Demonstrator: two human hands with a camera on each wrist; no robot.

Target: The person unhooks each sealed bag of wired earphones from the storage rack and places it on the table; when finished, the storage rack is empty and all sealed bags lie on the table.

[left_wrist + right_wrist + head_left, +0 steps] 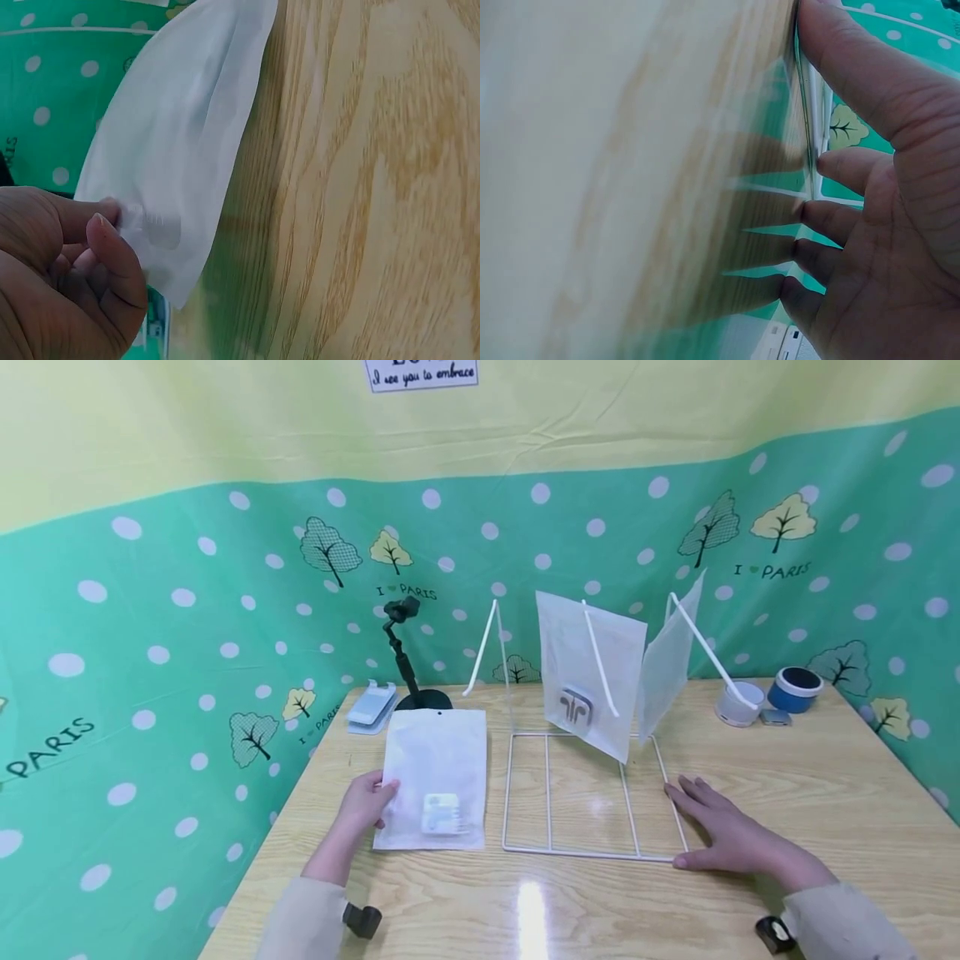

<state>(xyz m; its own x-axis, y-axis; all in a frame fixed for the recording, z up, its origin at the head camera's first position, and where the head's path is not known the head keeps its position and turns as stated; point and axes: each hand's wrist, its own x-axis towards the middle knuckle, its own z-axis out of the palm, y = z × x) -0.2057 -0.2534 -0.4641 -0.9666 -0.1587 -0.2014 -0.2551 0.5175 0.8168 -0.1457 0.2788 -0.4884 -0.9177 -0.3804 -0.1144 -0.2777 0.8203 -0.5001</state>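
Note:
A flat white pouch [437, 774] with a small white item inside lies on the wooden table [825, 793]. My left hand [365, 803] pinches its left edge. In the left wrist view the thumb and fingers of this hand [67, 277] grip the pouch's edge [187, 135]. My right hand [720, 831] lies flat on the table, fingers straight, against the front right corner of a white wire rack [592, 793]. The right wrist view shows its fingers [885, 225] beside the rack's wire [808, 142]. Two more white pouches [592, 677] [667, 660] hang on the rack's slanted prongs.
A black phone stand [408, 652] and a pale blue packet [371, 706] sit at the back left. At the back right stand a white cup [738, 703], a blue roll [795, 687] and a small grey object [775, 717]. Green dotted wall cloth surrounds the table.

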